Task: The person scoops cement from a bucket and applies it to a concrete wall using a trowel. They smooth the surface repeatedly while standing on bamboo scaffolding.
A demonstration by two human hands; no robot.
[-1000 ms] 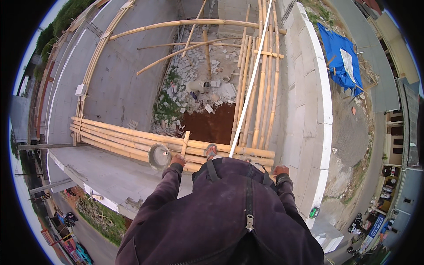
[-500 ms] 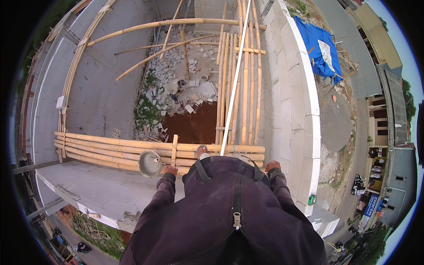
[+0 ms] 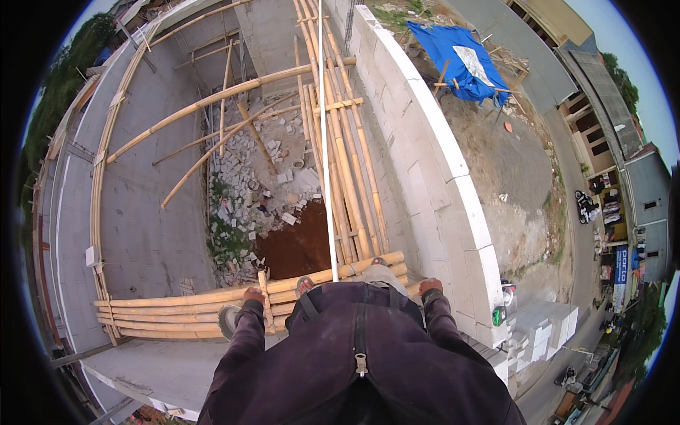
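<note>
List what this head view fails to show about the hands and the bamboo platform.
- Left hand: fingers too small; grip on the short bamboo stick unclear.
- Right hand: only the knuckles show; what it touches is hidden by its sleeve.
- Bamboo platform: its middle is covered by the person's dark jacket.
- Round pan: partly hidden behind the left sleeve.
- Foot: only the toes clear the jacket.

Two hands show: the left hand (image 3: 253,295) and the right hand (image 3: 429,287). One foot (image 3: 304,285) rests on the bamboo platform (image 3: 170,312). One bucket (image 3: 228,320), one white line (image 3: 325,142), one blue tarp (image 3: 464,60), one green can (image 3: 499,316).
</note>
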